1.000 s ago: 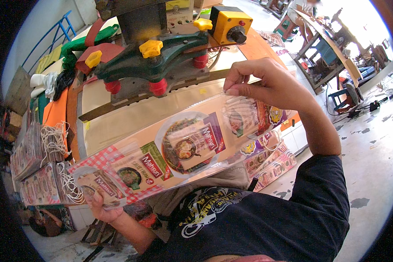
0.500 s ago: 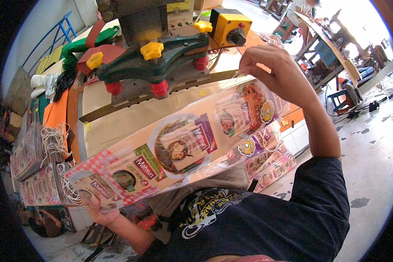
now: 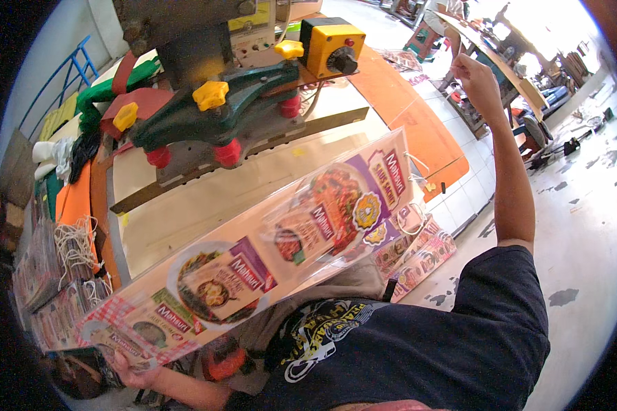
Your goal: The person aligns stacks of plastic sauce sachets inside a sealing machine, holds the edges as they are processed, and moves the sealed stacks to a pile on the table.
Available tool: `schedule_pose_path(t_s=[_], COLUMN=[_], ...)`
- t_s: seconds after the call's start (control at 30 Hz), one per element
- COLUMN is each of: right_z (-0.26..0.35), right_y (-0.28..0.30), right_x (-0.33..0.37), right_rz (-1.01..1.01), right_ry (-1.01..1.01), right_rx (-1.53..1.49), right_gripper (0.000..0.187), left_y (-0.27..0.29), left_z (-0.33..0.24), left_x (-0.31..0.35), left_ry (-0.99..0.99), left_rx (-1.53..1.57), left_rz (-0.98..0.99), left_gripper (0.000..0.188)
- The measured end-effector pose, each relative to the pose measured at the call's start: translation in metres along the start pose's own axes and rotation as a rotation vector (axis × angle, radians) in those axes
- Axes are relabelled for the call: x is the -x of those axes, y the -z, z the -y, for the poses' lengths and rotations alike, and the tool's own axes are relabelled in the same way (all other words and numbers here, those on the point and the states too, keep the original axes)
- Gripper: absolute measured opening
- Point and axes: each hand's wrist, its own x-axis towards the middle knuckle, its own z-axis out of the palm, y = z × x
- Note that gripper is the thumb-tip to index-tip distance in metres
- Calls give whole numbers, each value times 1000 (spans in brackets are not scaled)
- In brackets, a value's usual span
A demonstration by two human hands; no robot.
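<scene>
Clear plastic, shiny with reflections, covers the long printed strip [image 3: 281, 243], and its lower-left end sits in the left hand [image 3: 131, 373], whose fingers and thumb are closed on that end near the red-and-white checked band [image 3: 110, 312]. From this grip the strip's long axis runs slantwise up and to the right, so nearly all its length lies beyond the left hand, across the front of the cream sheet [image 3: 185, 226]. Its far end carries no hand: the right hand [image 3: 478, 81] is raised well apart from it, farther up and to the right, fingers curled together; whether anything thin is pinched there I cannot tell. The left hand alone touches the strip. Along it, food pictures alternate with packs, among them a green pack [image 3: 171, 316]; white lettering on maroon labels [image 3: 394, 172] reads clearly at the far end, smaller and blurrier toward the grip, with a yellow scalloped badge [image 3: 367, 209] beside a purple patch. White string [image 3: 417, 166] hangs by the far end. More printed strips [image 3: 425, 264] lie below and right of it. White and yellow lettering marks the black shirt [image 3: 432, 349]. Beyond the cream sheet stand a green press head [image 3: 250, 96] and a yellow control box [image 3: 336, 42].
</scene>
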Motion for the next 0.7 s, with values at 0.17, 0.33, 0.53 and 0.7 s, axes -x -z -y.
schedule_pose_path(t_s=[0.17,0.33,0.53,0.7], right_z=[-101,-184,-213,-244], right_y=[-12,-33,-36,-21], right_x=[8,26,38,58], right_rz=[-95,-112,-134,-133], right_ry=[-157,-298,-440,-699], right_rx=[245,359,424,485], right_gripper=[24,22,20,24], left_y=[-16,33,111,73], left_z=[-15,-4,4,9], left_x=[-10,-39,-83,-66], left_ry=[147,-574,-873,-619], left_rx=[77,-363,-389,-317], left_rz=[-303,48,348,21], left_gripper=[68,58,42,43])
